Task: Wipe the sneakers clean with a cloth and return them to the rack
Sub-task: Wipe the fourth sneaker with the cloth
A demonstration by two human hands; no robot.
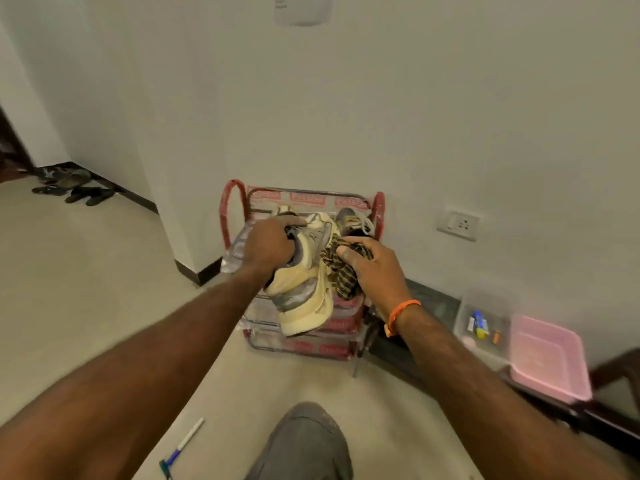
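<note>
Left hand: the left hand (268, 245) grips the cream and grey sneaker (304, 282); its fingers (292, 221) are curled into the opening of the shoe and hold it there.
Right hand: the right hand (372, 268) holds the checked cloth (341, 268); the fingers (356, 245) and the thumb are bent around the bunched fabric, and the cloth touches the side of the sneaker just left of these fingers.
Held sneaker: it is lifted in front of the rack (301, 271), between the 2 hands, turned so that the pale sole side faces the camera and the toe points down.
Second sneaker: 1 more sneaker (353, 220) lies on the top level of the rack, just beyond the right fingers, with its white laces loose.
Rack: a red metal frame with transparent wrapping, it stands on the floor (86, 289) against the white wall (415, 116), behind and under both hands.
Wristband: an orange band (403, 310) sits on the right wrist, behind the fingers.
Right of the right fingers: a clear box (481, 323) with small items and a pink tray (547, 362) stand low at the wall; a wall socket (459, 224) is above them.
Near side of the floor: a pen (188, 438) lies well behind the left fingers, beside a knee in grey trousers (304, 441).
Far left: dark sandals (74, 188) lie on the floor by the wall, well apart from the hands.
</note>
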